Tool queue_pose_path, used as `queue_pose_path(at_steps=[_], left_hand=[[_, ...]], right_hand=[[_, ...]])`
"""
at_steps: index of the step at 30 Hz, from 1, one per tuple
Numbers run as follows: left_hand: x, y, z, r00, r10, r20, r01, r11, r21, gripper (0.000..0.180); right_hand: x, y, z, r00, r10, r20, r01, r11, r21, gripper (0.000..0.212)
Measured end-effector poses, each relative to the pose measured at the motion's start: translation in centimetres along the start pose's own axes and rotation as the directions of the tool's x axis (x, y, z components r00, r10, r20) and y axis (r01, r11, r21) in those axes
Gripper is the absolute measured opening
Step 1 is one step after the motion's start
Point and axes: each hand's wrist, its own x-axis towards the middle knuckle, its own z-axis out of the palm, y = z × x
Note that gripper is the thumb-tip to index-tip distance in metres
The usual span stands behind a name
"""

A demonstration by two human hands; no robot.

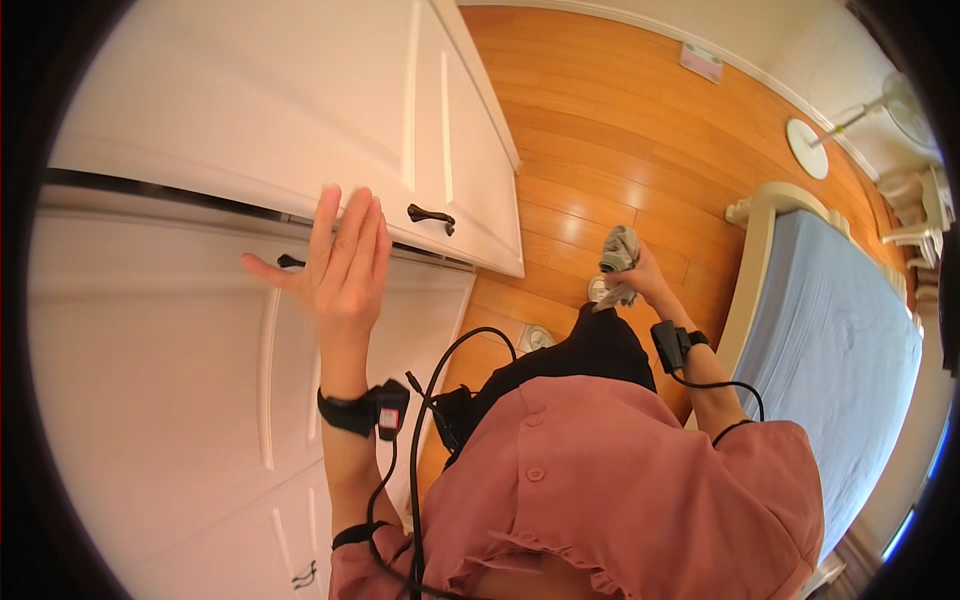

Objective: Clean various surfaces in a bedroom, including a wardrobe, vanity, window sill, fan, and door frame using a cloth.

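Cloth [621, 247] is gripped in your right hand [651, 277]; your left hand [346, 283] is flat, thumb spread out, near the white cupboard [270, 105].

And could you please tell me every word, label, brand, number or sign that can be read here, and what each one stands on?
Readable text: none.
Small white-and-red label on the black left-wrist device: too small and blurred to read.

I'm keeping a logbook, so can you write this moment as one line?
left hand: open, before white cabinet, contact unclear | right hand: gripping grey-green cloth | person's right: bed, blue cover
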Motion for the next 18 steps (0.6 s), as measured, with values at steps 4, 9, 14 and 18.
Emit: queue_pose_path(at_steps=[4,9,14,18], left_hand=[[-1.9,0.2,2.5,0.986,-0.059,-0.156,0.071,0.995,0.071,0.014],[-4.1,-1.2,2.9,0.991,-0.132,-0.037,0.137,0.964,0.228,0.023],[-3.7,-1.5,2.2,0.805,-0.563,-0.186,0.592,0.784,0.188,0.090],[-4.0,-2.4,1.9,0.631,-0.767,-0.115,0.771,0.605,0.198,0.130]], right_hand=[[1.9,0.8,-2.2,0.996,0.088,-0.035,-0.084,0.992,0.098,0.062],[4.0,0.4,-2.9,0.999,0.044,-0.013,-0.041,0.987,0.153,0.054],[6.7,1.2,-3.4,0.995,0.087,0.055,-0.092,0.992,0.091,0.058],[8.3,2.3,-3.5,0.976,0.065,0.206,-0.079,0.995,0.064,0.056]])
